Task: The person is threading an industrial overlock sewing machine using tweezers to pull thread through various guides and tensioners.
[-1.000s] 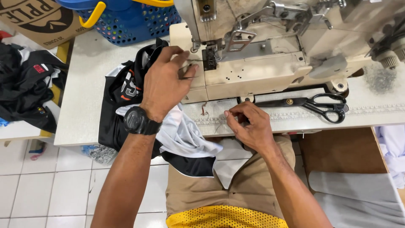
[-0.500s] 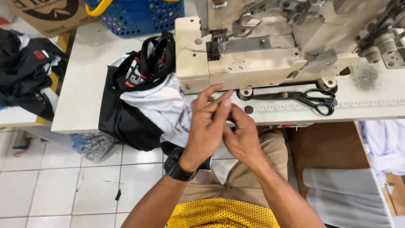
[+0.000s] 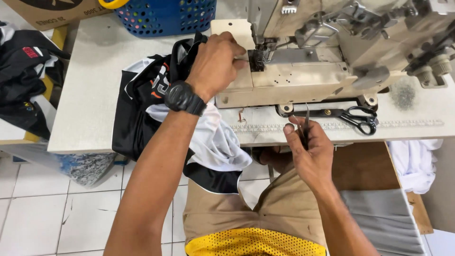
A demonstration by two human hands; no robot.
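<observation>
Head view: looks straight down on a pale sewing table [image 3: 90,99] with a cream industrial sewing machine [image 3: 303,71] set toward its back edge.
Left hand [image 3: 215,64]: reaches across the table to the needle area of the machine, fingers curled together at the presser foot [image 3: 257,59]. It seems to pinch something fine there, perhaps a thread, but what lies between the fingertips is too small to tell.
Wrist: a black watch [image 3: 185,98] sits on the left wrist.
Right hand [image 3: 308,149]: held at the front edge of the table, closed around a slim metal tool [image 3: 305,125], probably tweezers, whose tips point up past the fingers; its lower part is hidden in the palm.
Garment: a black and white jersey [image 3: 142,104] lies bunched left of the machine and spills over the front edge onto the lap; the left forearm covers part of it.
Scissors: black-handled scissors [image 3: 353,116] lie on the table just in front of the machine base, near the right hand but apart from it.
Back edge: a blue basket [image 3: 166,19] and a cardboard box [image 3: 52,12], both cut off by the top of the frame.
Left side: dark clothes [image 3: 23,80] piled on another surface, partly out of frame.
Right side: white cloth [image 3: 414,161] hangs below the table edge.
</observation>
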